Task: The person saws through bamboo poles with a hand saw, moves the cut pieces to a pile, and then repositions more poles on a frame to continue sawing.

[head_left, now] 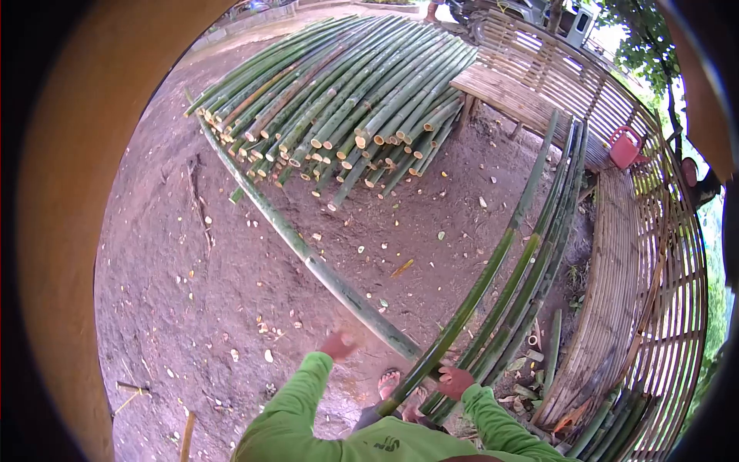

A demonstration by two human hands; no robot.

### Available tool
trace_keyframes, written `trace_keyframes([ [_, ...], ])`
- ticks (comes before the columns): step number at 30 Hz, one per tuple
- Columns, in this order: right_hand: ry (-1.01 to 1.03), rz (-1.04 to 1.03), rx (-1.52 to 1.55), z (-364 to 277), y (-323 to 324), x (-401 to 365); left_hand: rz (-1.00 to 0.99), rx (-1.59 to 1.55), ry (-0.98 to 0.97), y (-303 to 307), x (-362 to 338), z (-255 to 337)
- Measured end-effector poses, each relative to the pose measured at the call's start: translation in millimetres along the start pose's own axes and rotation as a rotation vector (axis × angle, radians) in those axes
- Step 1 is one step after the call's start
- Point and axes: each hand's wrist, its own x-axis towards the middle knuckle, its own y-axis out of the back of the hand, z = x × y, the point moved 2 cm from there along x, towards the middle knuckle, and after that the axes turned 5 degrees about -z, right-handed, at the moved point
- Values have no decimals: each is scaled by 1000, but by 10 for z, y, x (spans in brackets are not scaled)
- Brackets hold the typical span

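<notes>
My right hand (456, 381) is closed on a green bamboo pole (493, 266) that leans on the slatted bench to the right and runs down toward my feet. Several more bamboo poles (531, 296) lie close beside it, passing under that hand. My left hand (337, 346), smeared by motion, hovers over the dirt with no pole visible in it. Just beyond it, a single long bamboo pole (319, 269) slants across the ground, its near end beneath the poles at my right hand.
A large stack of cut bamboo poles (346, 92) lies ahead. Along the right runs a slatted bamboo bench (608, 285) with a lattice back, a red plastic container (625, 146) on it. Bamboo chips litter the dirt. Shorter poles (616, 423) lie at lower right.
</notes>
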Motion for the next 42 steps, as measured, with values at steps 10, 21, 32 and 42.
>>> trace_keyframes([
  [10,-26,197,-176,1015,-39,-680,-217,-231,-40,-1849,-386,855],
  [21,46,298,251,1193,136,-1087,-225,-51,-20,-1208,-1042,1107],
  [32,325,378,1466,-410,1292,746,-538,-565,144,-561,-3238,444],
  [42,200,240,1441,-1329,-408,1051,186,-38,483,-467,-3611,-394],
])
